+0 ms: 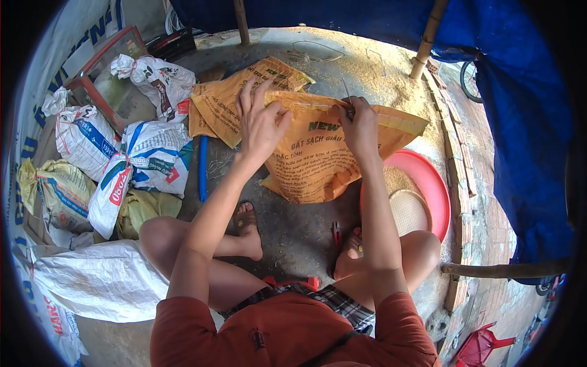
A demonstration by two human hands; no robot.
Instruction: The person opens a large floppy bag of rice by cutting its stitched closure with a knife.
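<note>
An orange printed sack (312, 156) hangs upright in front of me, its folded top edge running left to right. My left hand (260, 119) pinches that edge near its left corner between thumb and forefinger, the other fingers raised. Farther right along the edge, my right hand (359, 119) is closed around a thin pointed metal tool (347, 90), whose tip sticks up above the sack. The tool's lower part is mostly hidden by my fingers. Behind my left hand, more orange sacks (214, 116) lie on the floor.
Filled and tied sacks (160, 153) crowd the left, beside a blue tube (203, 168). A red basin (441, 199) with grain and a woven sieve (408, 213) stands right. Red-handled pliers (336, 233) lie by my foot. Grain (391, 73) covers the floor behind.
</note>
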